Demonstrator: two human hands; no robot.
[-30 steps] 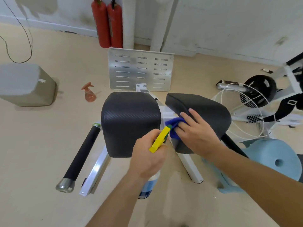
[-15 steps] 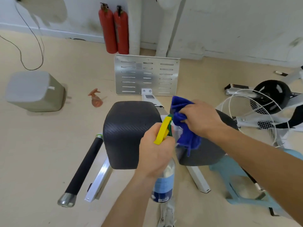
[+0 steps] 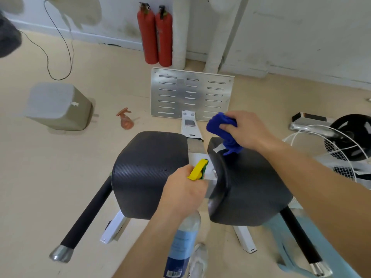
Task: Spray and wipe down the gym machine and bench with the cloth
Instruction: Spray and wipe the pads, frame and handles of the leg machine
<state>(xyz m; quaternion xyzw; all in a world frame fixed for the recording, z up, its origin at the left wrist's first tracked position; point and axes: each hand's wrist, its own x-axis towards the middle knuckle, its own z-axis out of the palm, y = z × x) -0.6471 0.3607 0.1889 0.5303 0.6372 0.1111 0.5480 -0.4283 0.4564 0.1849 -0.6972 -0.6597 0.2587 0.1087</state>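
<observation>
A gym machine (image 3: pixel 192 131) is seen from above on a beige floor, with a left pad (image 3: pixel 150 173) and right pad (image 3: pixel 251 193) in black and a slotted metal footplate (image 3: pixel 190 93) beyond. Between the pads, a spray bottle (image 3: pixel 184 243) is gripped by the left hand (image 3: pixel 182 193). A bunched blue cloth (image 3: pixel 220 125) is clutched in the right hand (image 3: pixel 247 130), over the right pad's far edge.

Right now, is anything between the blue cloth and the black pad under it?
Nothing visible does. The right hand holds the blue cloth directly over the right black pad; the left hand, with the spray bottle, is beside it.
</observation>
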